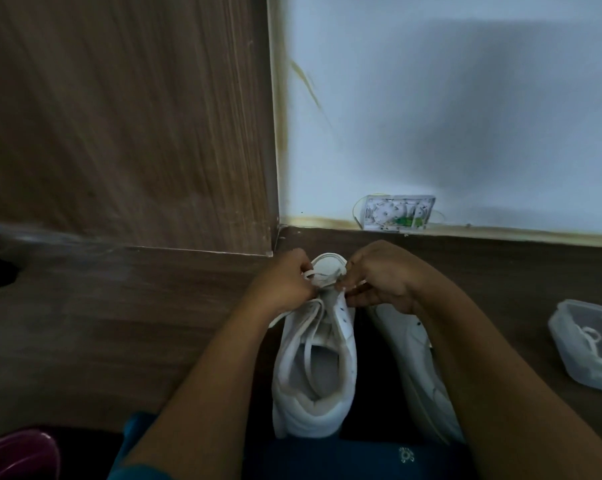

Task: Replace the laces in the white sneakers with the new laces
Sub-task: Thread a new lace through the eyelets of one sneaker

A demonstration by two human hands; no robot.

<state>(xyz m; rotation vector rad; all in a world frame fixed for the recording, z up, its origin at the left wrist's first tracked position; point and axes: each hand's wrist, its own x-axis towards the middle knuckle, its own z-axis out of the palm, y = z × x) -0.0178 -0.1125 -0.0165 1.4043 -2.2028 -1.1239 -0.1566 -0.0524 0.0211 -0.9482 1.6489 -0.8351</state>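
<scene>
A white sneaker [315,372] stands on the brown surface with its toe pointing away from me. A white lace [310,344] runs loosely down over its tongue into the opening. My left hand [285,282] pinches the lace near the toe end of the eyelets. My right hand [379,275] pinches it from the other side, fingertips almost touching the left. The second white sneaker [413,362] lies to the right, partly under my right forearm. More white lace [595,344] sits inside a clear plastic box [566,344] at the far right.
A wooden cabinet side [126,116] rises at the left and a white wall [448,98] behind. A small white junction box [398,212] sits at the wall's base. A dark red object [18,455] shows at the bottom left corner.
</scene>
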